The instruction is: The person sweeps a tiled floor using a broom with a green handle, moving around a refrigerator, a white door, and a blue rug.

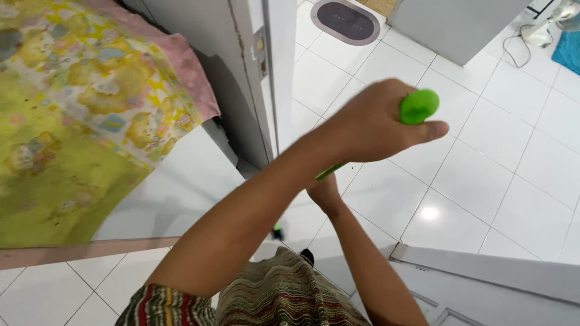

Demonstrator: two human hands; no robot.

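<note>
My left hand (374,127) is closed around the top of a bright green stick handle (418,107), whose rounded end pokes out above my fingers. The stick slants down to the left, and a short stretch of it shows under my left wrist. My right hand (323,194) grips it lower down, mostly hidden behind my left forearm. A small green and dark piece (277,231) shows near the floor beneath my arm; the stick's lower end is hidden by my striped clothing (272,296).
A yellow flowered sheet (72,121) with a pink edge covers a bed on the left. A grey door frame (248,78) stands ahead and a white door (483,284) lies at lower right. On the white tiles (483,151) are an oval mat (347,21), a fan (547,27) and a blue cloth (568,51).
</note>
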